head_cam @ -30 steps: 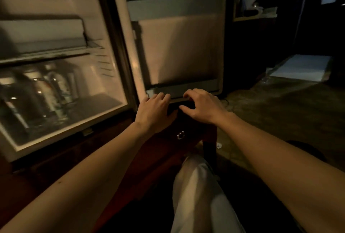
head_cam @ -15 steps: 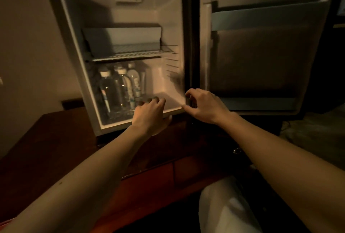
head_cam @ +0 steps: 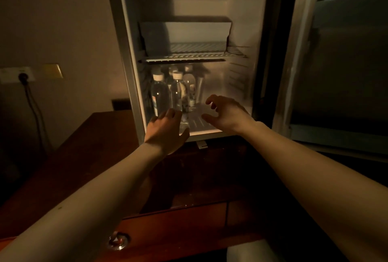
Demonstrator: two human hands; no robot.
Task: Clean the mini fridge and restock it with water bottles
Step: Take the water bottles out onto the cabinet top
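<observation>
Neither hand has hold of anything: my left hand (head_cam: 165, 129) reaches in flat with straight fingers just short of the front water bottles (head_cam: 168, 93), and my right hand (head_cam: 225, 114) hovers beside it, fingers spread and loosely curled. Those bottles stand clustered at the left of the mini fridge (head_cam: 134, 72) floor, under the wire shelf (head_cam: 189, 56). Its door (head_cam: 340, 62) hangs wide open on the right.

The mini fridge (head_cam: 134, 30) stands open on a dark wooden cabinet, its door (head_cam: 340, 62) swung wide to the right. A wire shelf (head_cam: 189, 56) crosses its white interior. Below it, clear water bottles (head_cam: 174, 91) with white caps stand upright, clustered at the left.
</observation>
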